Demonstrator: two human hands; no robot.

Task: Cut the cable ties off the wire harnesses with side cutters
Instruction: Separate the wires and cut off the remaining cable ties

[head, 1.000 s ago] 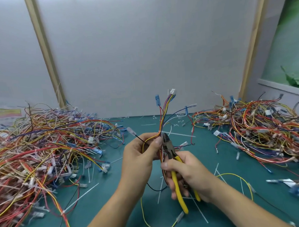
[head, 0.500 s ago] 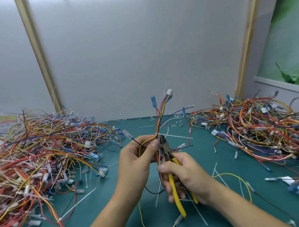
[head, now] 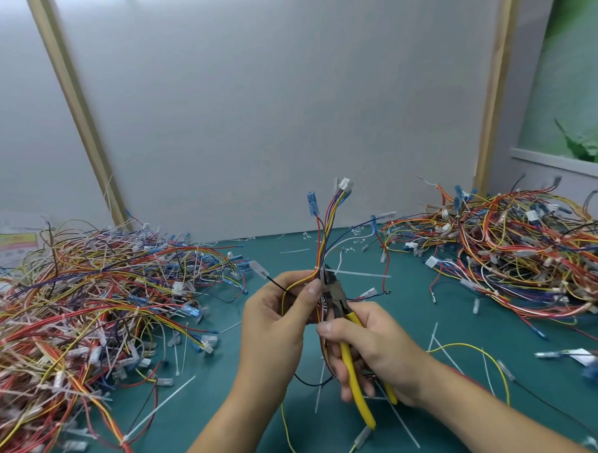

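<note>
the side cutters point(head: 335, 295) in the right hand point(head: 375, 353) have crept a little up the wire harness point(head: 325, 232), their nose now at the white cable tie point(head: 316, 268) just above the thumb of the left hand point(head: 277, 319); the whole view has swung slightly.

The left hand point(head: 277, 316) grips a wire harness point(head: 325, 235) upright, its connectors fanning upward. The right hand point(head: 371, 350) holds yellow-handled side cutters point(head: 336, 298), tips at a white cable tie point(head: 317, 268) on the bundle (blade gap unclear). Harness piles point(head: 81, 297) flank a green mat point(head: 209, 401) littered with cut ties.
</note>
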